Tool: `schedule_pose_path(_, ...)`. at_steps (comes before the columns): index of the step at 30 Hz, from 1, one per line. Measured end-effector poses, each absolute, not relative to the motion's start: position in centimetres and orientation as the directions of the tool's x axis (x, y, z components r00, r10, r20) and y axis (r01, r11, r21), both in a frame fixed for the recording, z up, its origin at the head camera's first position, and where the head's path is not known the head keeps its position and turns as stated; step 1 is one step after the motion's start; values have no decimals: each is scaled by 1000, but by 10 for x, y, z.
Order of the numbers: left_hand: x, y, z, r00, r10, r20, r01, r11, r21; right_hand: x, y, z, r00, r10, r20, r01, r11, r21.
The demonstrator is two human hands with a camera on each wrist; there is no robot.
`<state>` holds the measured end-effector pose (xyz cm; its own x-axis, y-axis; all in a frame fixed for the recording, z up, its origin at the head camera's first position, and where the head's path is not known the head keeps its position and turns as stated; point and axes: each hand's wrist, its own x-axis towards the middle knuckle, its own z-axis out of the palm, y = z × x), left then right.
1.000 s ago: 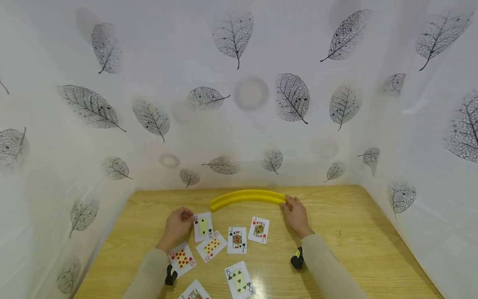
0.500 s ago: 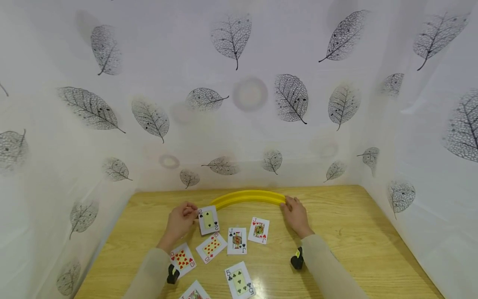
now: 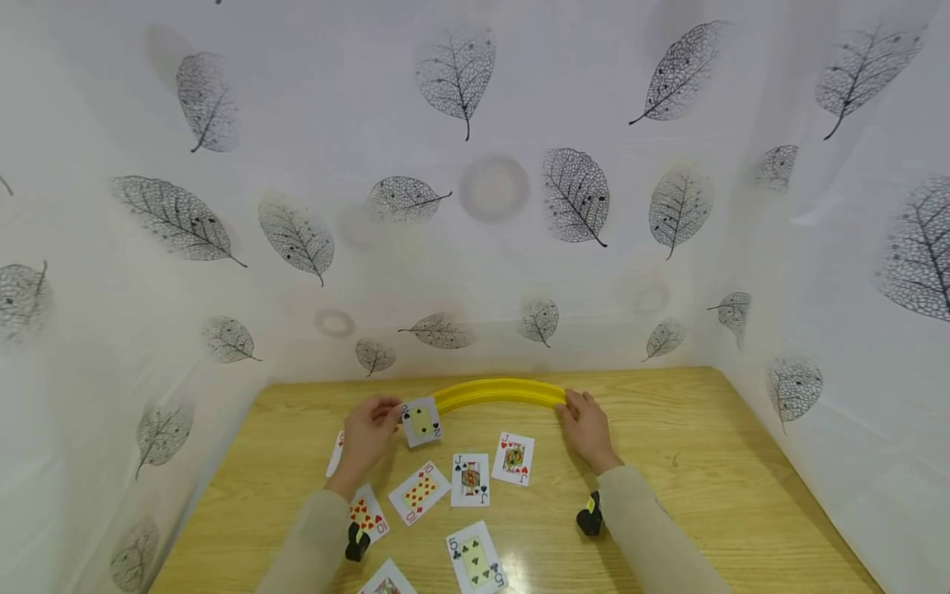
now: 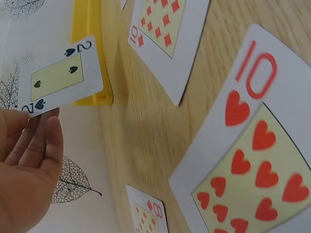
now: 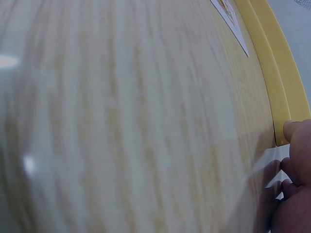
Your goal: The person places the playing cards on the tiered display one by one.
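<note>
The two of spades (image 3: 420, 421) was found raised above the table (image 3: 727, 462), at the left end of the yellow rack (image 3: 500, 391). The left hand (image 3: 367, 433) pinched it at its left edge; this grip left nearly the whole face uncovered, presumably to keep fingers off the side nearest the rack. Whether card and rack touched could not be determined: in both views the card overlapped the rack's left end.

The right hand (image 3: 588, 429) was well apart from the left and gripped the rack's right end, thumb against its near side. In my judgement this hold served to steady the rack, a slender curved piece likely to shift if nudged.

Near of the rack lay loose cards, face up: the red jack (image 3: 514, 458), the black jack (image 3: 471, 480), the ten of diamonds (image 3: 420, 493) and, nearer, the five of clubs (image 3: 477, 558). A face card (image 3: 387, 579) was cut off at the near edge of view.

The left forearm crossed between the ten of hearts (image 3: 369, 516) and the eight of diamonds (image 4: 146, 213), partly hiding both. Leaf-printed cloth (image 3: 497, 272) closed off the far side, just beyond the rack.
</note>
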<state>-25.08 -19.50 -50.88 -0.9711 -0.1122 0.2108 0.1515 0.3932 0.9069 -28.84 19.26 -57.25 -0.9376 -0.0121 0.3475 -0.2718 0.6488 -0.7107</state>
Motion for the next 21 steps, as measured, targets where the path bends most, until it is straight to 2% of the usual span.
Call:
schedule_pose_path(10,-259,-177,-507,-983,-101,153,112,330,937,-290,189,-567,-972,7,235,-168,680,-714)
schedule_pose_path(21,-265,-161,-505,-976,-99,192,148,339,929,-290,190,-568,-968,2,252,-185,674,-715)
